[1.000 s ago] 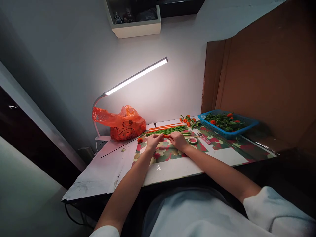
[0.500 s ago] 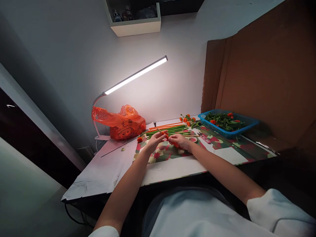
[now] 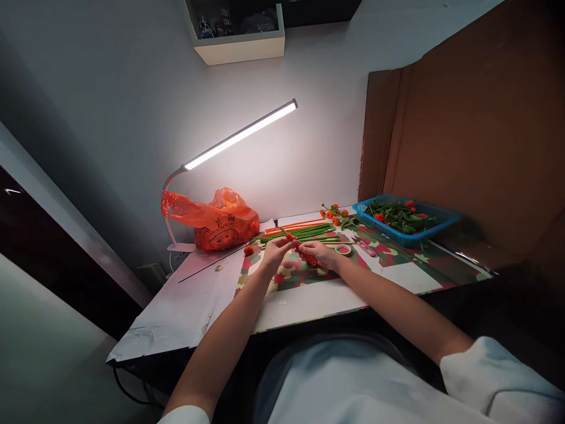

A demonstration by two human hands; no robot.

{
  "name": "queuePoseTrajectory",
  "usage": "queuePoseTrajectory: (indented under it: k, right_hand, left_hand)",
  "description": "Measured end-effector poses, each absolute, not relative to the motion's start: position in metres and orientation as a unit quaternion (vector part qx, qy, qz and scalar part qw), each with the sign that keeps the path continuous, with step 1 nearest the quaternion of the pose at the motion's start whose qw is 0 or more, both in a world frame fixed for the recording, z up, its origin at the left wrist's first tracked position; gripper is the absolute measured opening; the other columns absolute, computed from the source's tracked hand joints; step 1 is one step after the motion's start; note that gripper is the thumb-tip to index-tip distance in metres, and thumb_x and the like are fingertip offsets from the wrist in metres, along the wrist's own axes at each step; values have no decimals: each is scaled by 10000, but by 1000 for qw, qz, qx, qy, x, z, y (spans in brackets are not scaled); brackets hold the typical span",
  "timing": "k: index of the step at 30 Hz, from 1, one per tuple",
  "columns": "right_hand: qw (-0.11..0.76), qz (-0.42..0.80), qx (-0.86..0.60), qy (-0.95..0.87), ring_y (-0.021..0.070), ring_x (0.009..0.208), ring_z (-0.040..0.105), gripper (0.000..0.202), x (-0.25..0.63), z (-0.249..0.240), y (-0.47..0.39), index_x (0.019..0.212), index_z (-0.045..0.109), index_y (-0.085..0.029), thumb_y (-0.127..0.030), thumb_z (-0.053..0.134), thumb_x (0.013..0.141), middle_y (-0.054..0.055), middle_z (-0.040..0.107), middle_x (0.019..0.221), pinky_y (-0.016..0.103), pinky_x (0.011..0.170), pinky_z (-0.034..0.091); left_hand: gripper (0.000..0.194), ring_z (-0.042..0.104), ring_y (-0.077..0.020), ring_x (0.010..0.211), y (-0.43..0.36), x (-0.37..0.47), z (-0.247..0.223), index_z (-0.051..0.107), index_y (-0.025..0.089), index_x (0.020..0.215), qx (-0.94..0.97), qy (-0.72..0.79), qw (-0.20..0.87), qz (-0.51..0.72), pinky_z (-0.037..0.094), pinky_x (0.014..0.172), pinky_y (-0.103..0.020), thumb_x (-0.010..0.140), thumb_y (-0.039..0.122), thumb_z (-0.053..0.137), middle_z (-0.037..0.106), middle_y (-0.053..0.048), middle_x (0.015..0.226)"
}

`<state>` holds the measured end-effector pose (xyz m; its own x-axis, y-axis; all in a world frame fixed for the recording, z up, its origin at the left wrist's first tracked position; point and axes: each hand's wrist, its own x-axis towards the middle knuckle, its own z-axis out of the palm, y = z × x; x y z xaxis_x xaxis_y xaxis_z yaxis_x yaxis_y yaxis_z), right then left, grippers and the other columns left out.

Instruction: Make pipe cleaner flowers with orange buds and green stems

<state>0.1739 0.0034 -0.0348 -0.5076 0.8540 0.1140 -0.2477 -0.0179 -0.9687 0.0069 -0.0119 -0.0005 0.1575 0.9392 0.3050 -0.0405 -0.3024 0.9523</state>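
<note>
Both hands are over the patterned mat, closed on a thin stem wrapped or lined with orange, fluffy, petal-like material (image 3: 309, 258). My left hand (image 3: 275, 254) pinches its upper left part, where a bare greenish tip sticks out past the fingers. With thumb and fingers together, my right hand (image 3: 321, 254) grips the orange part lower down, and the orange end hangs beneath that hand. Just behind the hands lie several long green stems (image 3: 309, 233). A pale tape roll (image 3: 343, 250) sits right of my right hand, beside pink-handled snips (image 3: 365, 247).
A blue basket (image 3: 412, 237) of leaves and orange flowers stands at the right, before a tall cardboard sheet (image 3: 463, 129). Orange flowers (image 3: 334, 214) lie at the back. An orange plastic bag (image 3: 227, 227) sits by the lit lamp (image 3: 242, 135). One flower head (image 3: 249, 250) lies left.
The orange-covered stem has shifted slightly in my fingers, and more of its upper end shows between the hands. Both hands keep hold. The view has moved a little.
</note>
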Motion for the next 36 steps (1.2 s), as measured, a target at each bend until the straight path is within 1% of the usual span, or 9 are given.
queuePoseTrajectory:
  k: [5,9,13,18,25,27,32,34,36]
  right_hand:
    - [487,551,-323,-595,109,576,533,439,162,-41,3,717,676,-152,-564,745,581,4,610,625,231,558,415]
    - [521,473,-364,-611,120,545,531,422,154,-48,6,679,664,-153,-570,684,626,10,617,590,245,545,413]
    - [537,398,-388,-634,144,557,554,339,150,-50,4,645,645,-157,-493,628,695,32,640,604,262,558,421]
    - [532,281,-442,-665,152,553,555,251,149,-44,-6,633,649,-168,-362,568,769,45,656,610,268,567,404]
    - [522,208,-463,-686,145,537,535,254,149,-41,-12,629,642,-179,-338,543,801,37,645,595,263,559,376]
    - [530,227,-453,-680,143,538,528,256,149,-43,-10,626,627,-180,-355,547,794,35,635,593,263,557,373]
    - [557,389,-381,-627,136,574,521,319,150,-45,-2,681,595,-174,-488,596,737,13,593,622,264,575,397]
    - [560,438,-362,-602,126,573,503,368,151,-44,0,698,595,-173,-539,630,698,1,573,628,257,562,388]
    - [550,499,-347,-572,113,561,484,394,152,-42,-1,704,600,-170,-556,671,663,-9,556,626,246,538,376]
  left_hand:
    - [329,596,-174,693,-10,10,-5,740,165,729,574,412,444,551,445,685,-291,549,433,801,711,-59,740]
    - [322,597,-179,688,-7,14,-9,734,154,704,552,435,435,563,436,652,-291,544,425,803,710,-66,730]
    - [325,612,-186,717,-4,18,-14,728,154,679,526,441,442,578,453,682,-296,506,412,823,705,-59,711]
    - [355,632,-211,756,-3,19,-16,723,152,667,515,431,453,586,469,719,-313,474,430,831,716,-68,730]
    - [369,637,-215,766,-4,18,-17,718,149,682,515,435,451,585,468,721,-310,479,436,829,714,-67,737]
    - [358,635,-214,777,-5,17,-16,720,154,692,523,431,455,578,466,723,-307,499,438,822,713,-66,743]
    - [340,615,-203,813,-7,17,-12,727,180,765,568,413,445,556,449,699,-284,633,493,723,710,-59,799]
    - [336,604,-196,834,-6,18,-12,728,190,790,577,413,452,541,435,689,-270,663,498,683,710,-56,851]
    - [332,595,-194,861,-5,19,-13,731,192,824,583,408,476,517,424,686,-263,680,482,654,706,-61,910]
